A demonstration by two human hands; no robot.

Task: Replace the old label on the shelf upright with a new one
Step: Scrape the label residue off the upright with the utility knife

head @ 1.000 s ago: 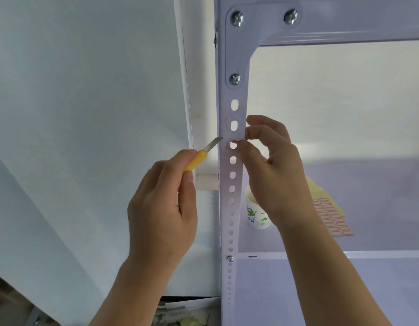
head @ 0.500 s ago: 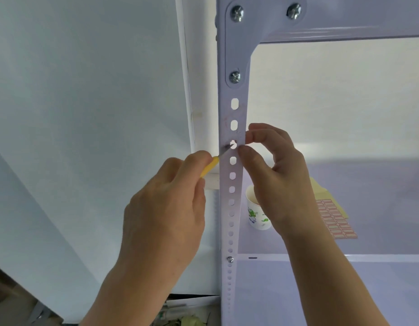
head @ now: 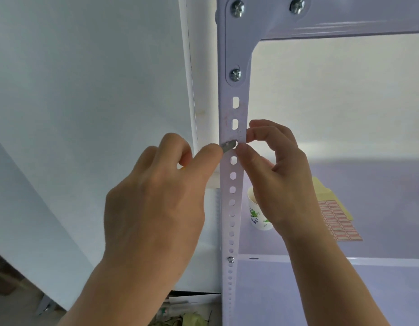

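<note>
Knife [head: 229,147], gripped in left hand [head: 154,203], lies blade-flat on shelf upright [head: 232,208] at old label residue [head: 239,134]; one second ago the blade was clear of it. Right hand [head: 274,175] pinches the upright's edge alongside. Beyond, on shelf [head: 380,220]: paper cup [head: 258,217], contents hidden; label sheet [head: 337,222]; pale wall [head: 333,102].

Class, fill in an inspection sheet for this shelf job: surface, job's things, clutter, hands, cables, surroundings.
Surface: shelf board, pale, carrying a cup and a sheet.
Job's things: upright with faint old label scraps just above the knife blade, which sits at a slot; label sheet lies on the board.
Clutter: paper cup behind the upright; blurred odds below.
Hands: left hand grips the knife; right hand pinches the upright's right edge.
Cables: nothing seen.
Surroundings: white wall left; screwed bracket above.
</note>
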